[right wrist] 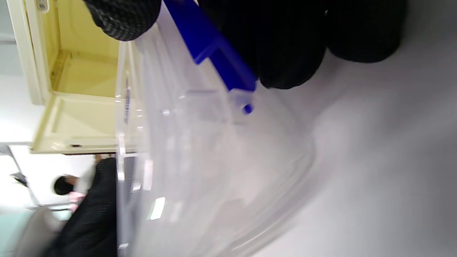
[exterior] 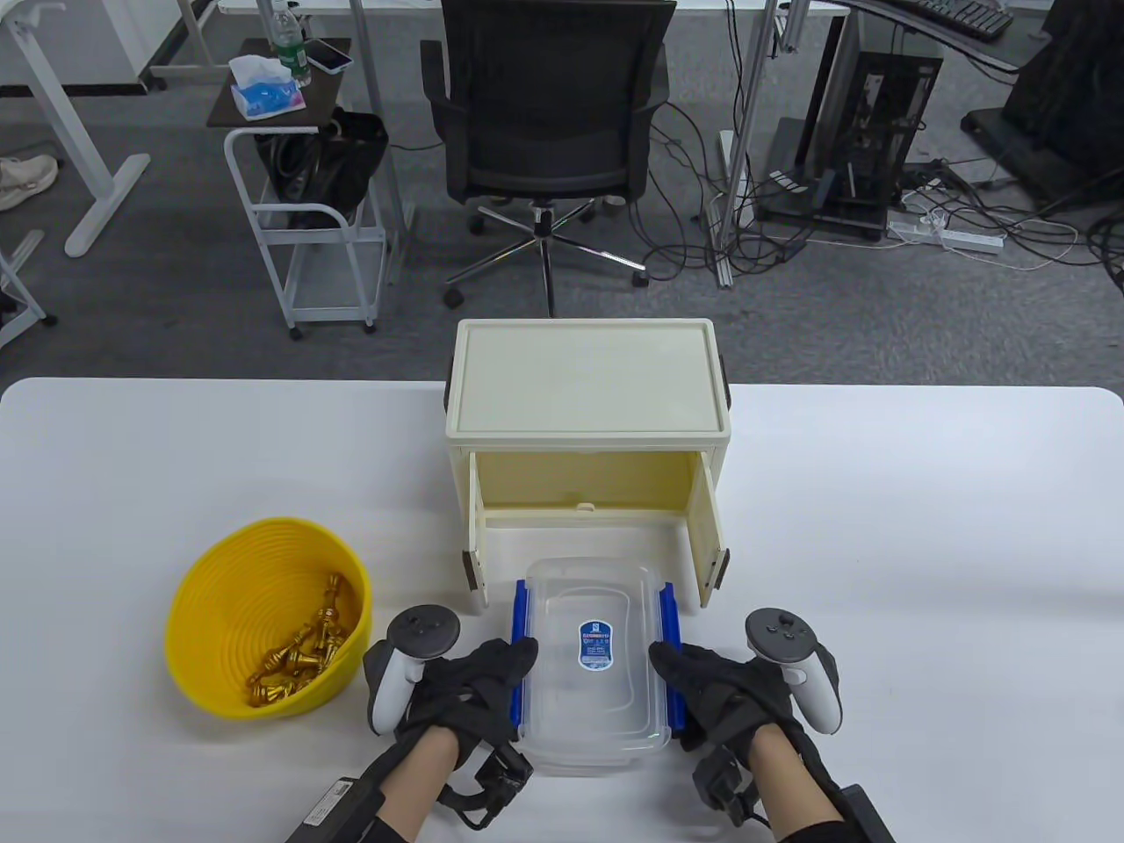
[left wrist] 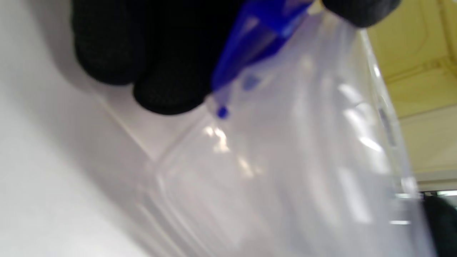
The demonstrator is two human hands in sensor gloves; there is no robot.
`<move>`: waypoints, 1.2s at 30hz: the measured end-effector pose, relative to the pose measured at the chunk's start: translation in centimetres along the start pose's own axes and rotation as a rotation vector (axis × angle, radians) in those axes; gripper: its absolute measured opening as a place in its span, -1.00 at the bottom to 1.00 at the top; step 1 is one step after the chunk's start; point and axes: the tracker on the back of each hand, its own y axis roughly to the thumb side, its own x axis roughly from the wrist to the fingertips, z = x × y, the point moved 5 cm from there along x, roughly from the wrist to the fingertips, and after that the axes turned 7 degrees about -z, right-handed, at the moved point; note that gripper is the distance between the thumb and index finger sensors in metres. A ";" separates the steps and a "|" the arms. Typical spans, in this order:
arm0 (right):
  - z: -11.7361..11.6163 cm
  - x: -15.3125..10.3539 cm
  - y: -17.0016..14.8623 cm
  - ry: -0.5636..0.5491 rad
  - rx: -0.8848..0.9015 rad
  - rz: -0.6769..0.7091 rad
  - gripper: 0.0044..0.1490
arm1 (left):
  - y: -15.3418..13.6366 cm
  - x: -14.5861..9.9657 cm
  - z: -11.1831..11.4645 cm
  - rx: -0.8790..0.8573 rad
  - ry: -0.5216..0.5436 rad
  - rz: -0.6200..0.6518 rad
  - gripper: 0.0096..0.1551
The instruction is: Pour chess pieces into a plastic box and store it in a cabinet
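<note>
A clear plastic box (exterior: 593, 667) with blue side clips (exterior: 522, 615) and a labelled lid sits at the table's front middle, just in front of the cabinet. I see no pieces inside it. My left hand (exterior: 492, 680) grips its left side at the blue clip (left wrist: 250, 46). My right hand (exterior: 694, 680) grips its right side at the other clip (right wrist: 214, 50). Gold chess pieces (exterior: 303, 654) lie in a yellow basket (exterior: 219, 606) to the left of my left hand. The cream cabinet (exterior: 587, 378) stands behind the box with both doors open and nothing visible inside.
The cabinet's left door (exterior: 475, 536) and right door (exterior: 707, 536) swing out towards me on either side of the box's far end. An office chair (exterior: 549, 114) and a cart stand on the floor beyond the table.
</note>
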 end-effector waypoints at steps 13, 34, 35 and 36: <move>0.5 -3.9 4.1 -0.365 -0.472 -0.047 0.00 | 3.6 -3.9 -0.1 0.383 0.347 0.144 -0.13; -1.2 -4.6 5.4 -0.311 -0.422 0.002 -0.08 | 3.0 -3.7 2.1 0.093 0.037 0.129 -0.06; -1.1 -4.9 5.7 -0.316 -0.413 0.011 -0.08 | 3.2 -3.9 2.0 0.097 0.044 0.134 -0.05; -1.0 -5.2 6.0 -0.322 -0.408 0.020 -0.08 | 3.4 -4.1 1.8 0.097 0.053 0.144 -0.05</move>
